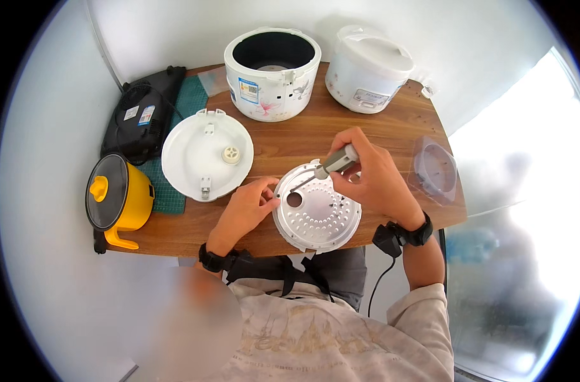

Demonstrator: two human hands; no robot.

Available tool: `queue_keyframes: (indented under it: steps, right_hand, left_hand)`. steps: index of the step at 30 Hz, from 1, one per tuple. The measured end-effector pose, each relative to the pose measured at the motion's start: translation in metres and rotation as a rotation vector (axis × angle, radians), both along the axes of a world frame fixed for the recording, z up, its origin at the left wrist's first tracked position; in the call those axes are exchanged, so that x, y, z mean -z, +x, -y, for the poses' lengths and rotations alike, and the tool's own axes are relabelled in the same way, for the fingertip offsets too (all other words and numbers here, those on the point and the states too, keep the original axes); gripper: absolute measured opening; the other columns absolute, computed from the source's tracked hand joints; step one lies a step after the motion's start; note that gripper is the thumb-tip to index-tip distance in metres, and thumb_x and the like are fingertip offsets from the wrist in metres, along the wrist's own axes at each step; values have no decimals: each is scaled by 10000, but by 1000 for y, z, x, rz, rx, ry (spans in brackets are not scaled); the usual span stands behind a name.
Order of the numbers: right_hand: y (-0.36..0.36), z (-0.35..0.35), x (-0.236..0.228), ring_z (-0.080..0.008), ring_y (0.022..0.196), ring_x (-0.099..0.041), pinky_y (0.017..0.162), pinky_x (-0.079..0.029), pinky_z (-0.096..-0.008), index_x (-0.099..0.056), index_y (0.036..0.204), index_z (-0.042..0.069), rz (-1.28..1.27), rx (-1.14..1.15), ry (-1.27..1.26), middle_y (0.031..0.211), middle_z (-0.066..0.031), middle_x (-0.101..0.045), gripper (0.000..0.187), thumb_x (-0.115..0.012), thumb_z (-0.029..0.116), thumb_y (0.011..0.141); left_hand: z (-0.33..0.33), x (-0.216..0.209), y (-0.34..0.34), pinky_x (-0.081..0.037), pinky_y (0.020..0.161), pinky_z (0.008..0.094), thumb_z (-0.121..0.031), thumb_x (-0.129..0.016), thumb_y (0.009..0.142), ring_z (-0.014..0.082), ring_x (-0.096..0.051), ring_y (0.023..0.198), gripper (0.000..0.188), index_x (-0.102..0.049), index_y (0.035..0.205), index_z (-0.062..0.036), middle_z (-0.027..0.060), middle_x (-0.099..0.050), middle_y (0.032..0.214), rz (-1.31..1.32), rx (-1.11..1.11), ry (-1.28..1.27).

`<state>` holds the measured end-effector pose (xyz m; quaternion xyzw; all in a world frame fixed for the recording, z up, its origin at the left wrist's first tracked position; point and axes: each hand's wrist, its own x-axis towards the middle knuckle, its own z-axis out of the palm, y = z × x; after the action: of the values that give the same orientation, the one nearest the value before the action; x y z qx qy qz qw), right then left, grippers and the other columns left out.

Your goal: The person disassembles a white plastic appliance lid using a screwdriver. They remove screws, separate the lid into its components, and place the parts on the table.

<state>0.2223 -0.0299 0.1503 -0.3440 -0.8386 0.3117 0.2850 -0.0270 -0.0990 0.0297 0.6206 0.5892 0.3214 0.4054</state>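
Note:
A round silver metal plate (322, 213) with a ring of dimples and a hole lies at the table's front edge. My right hand (376, 178) is closed around the grey handle of a screwdriver (336, 163). Its thin shaft slants down to the left, the tip near the hole by the plate's upper left rim. Several small dark specks, perhaps screws, sit on the plate's right half. With thumb and fingers, my left hand (247, 207) grips the plate's left edge. Behind that hand rests a white round lid (191, 156), inner side up, with a small cream round cap (231, 155) in it.
At the back stand an open white rice cooker body (271, 95) and a closed white rice cooker (369, 73). A clear plastic container (435, 169) is at the right. On the left are a yellow pot (134, 200), a black appliance (140, 121) and a green cutting mat (169, 194).

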Motion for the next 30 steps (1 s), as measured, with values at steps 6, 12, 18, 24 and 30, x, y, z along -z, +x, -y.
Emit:
queue_keyframes:
  steps: [6,12,18,24,30]
  right_hand:
    - [-19,-1,4,-272,749,-643,671,-520,-356,-502,1115,56,11,-137,-2,949,-116,-644,358,-674,27,802]
    - [-32,-5,10,-261,765,-625,665,-513,-342,-522,1102,50,19,-245,148,991,-97,-632,332,-645,-2,799]
    - [-41,-4,8,-374,839,-622,730,-494,-448,-517,1097,57,7,-297,97,1030,-149,-635,327,-607,-6,789]
    - [-43,-7,9,-374,839,-625,725,-493,-448,-507,1098,64,45,-303,75,1028,-147,-636,320,-606,7,798]
    - [-43,-8,10,-320,822,-636,692,-518,-392,-513,1098,55,64,-299,127,1018,-123,-637,318,-628,4,806]
  left_hand:
    - [10,23,6,-497,687,282,-147,-773,859,145,-558,719,425,-646,1255,-59,59,-614,956,12,-59,101]
    - [11,32,1,-487,690,276,-160,-789,848,136,-549,729,360,-689,1177,-54,42,-608,935,60,-44,123]
    - [11,37,0,-498,689,307,-235,-779,858,157,-598,697,341,-700,1155,-86,51,-627,951,21,-41,148]
    - [10,35,-1,-501,700,310,-240,-780,856,161,-618,721,342,-707,1148,-77,57,-634,967,29,-30,138]
    - [9,38,-2,-502,697,312,-248,-781,853,161,-619,720,347,-709,1145,-75,55,-636,966,29,-29,144]
